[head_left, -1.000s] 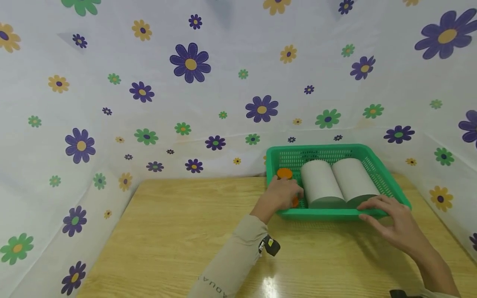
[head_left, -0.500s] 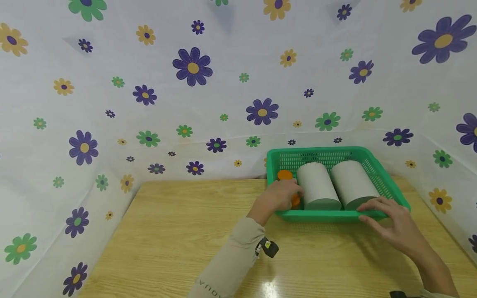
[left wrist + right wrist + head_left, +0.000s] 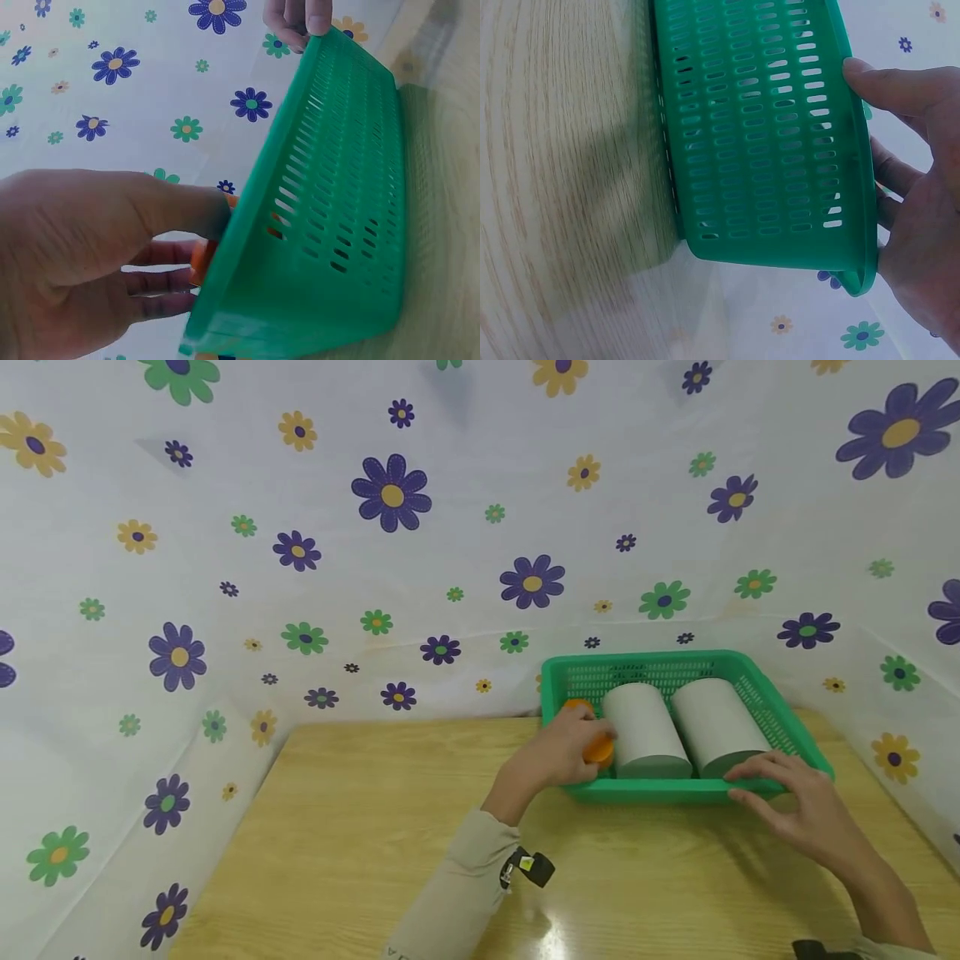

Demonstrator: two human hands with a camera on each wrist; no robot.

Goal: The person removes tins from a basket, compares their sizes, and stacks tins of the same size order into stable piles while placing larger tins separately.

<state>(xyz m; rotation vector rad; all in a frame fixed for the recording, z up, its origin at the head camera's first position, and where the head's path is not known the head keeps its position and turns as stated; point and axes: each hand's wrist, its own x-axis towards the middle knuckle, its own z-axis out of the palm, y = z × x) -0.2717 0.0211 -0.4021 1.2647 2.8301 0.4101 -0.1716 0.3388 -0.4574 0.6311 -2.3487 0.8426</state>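
A green plastic basket (image 3: pixel 645 792) with slotted walls sits at the back right of the table. My left hand (image 3: pixel 558 750) reaches over its front left rim and grips an orange round-ended object (image 3: pixel 600 752) inside. In the left wrist view, orange (image 3: pixel 201 261) shows between thumb and fingers just behind the rim; the rest is hidden. More orange (image 3: pixel 577 703) shows beyond the hand. Two large white cylinders (image 3: pixel 647 727) lie side by side in the basket, a narrow gap between them. My right hand (image 3: pixel 798 802) holds the front right rim, thumb outside (image 3: pixel 859 67), fingers over the inner side.
The light wood table (image 3: pixel 375 827) extends left and in front of the basket. A white flower-print sheet (image 3: pixel 450 543) stands behind it and along both sides, close to the basket's back edge.
My left hand has closed on the orange object, which now shows more and sits slightly higher. The left white cylinder has shifted left, opening a gap. The right hand stays at the rim.
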